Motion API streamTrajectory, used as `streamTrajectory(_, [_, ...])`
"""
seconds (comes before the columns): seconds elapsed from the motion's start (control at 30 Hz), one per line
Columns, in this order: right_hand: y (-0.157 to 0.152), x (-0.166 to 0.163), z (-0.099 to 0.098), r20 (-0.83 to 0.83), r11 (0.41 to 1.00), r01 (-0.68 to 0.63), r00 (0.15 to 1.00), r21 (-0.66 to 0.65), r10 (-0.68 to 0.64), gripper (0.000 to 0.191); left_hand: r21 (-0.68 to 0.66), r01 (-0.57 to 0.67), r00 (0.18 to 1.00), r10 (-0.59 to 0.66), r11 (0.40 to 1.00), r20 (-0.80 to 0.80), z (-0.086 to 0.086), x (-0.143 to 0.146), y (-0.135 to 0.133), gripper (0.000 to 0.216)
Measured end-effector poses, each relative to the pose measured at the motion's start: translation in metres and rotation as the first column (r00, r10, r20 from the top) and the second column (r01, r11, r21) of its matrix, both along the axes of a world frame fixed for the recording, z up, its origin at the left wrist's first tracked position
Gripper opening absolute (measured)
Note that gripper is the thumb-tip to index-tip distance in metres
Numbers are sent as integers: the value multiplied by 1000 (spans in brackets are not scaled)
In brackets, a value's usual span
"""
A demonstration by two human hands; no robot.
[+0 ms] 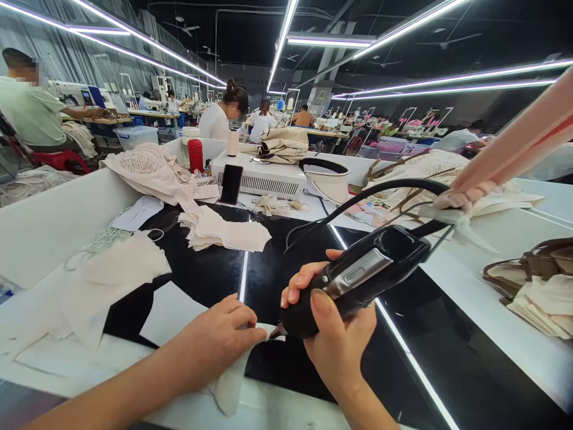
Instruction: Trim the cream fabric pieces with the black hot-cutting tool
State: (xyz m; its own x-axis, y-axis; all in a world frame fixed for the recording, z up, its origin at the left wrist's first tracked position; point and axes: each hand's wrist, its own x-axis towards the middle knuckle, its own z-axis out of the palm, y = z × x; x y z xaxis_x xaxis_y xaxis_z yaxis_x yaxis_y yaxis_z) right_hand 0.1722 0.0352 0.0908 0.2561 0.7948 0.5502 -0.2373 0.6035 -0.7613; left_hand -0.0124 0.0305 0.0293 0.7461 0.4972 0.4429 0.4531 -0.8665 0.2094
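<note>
My right hand (pixel 335 337) is wrapped round a black corded handheld tool (pixel 308 307) with a silver lever on its side. Its narrow metal tip (pixel 277 330) points down and left, at the edge of a pale fabric piece (pixel 230 385). My left hand (pixel 215 340) presses that fabric, thumb and fingers close together, with the thumb right beside the tip. Part of the fabric is hidden under this hand. White paper or card (pixel 172 310) lies behind my left forearm on the black tabletop (pixel 295 370).
A stack of beige fabric pieces (pixel 226 230) lies ahead, near a phone (pixel 231 184) leaning on a white machine box (pixel 264 179). More fabric (pixel 129 263) is at left. The tool's black cable (pixel 380 190) arches behind it, and pink cloth strips (pixel 514 137) hang at upper right.
</note>
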Motion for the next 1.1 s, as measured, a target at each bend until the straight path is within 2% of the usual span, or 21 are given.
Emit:
streamTrajectory(0.57, [1,9,1,27,996,91,996,-18,-91,37,35,-12,1000,13,999,-20,-2,0,0,34])
streamTrajectory(0.7, [-3,9,1,39,995,98,995,-25,-97,36,146,-148,986,158,978,-53,-10,-1,-8,32])
streamTrajectory(0.8, [-7,8,1,36,995,101,994,-17,-100,36,190,-243,965,256,951,-50,-15,-1,-19,42])
streamTrajectory(0.9, [-9,7,1,37,994,108,993,-3,-108,35,172,-271,960,279,947,-25,-15,-1,-28,52])
streamTrajectory(1.1, [-12,7,-1,61,990,142,988,3,-142,37,85,-259,964,263,962,-41,-10,1,-29,46])
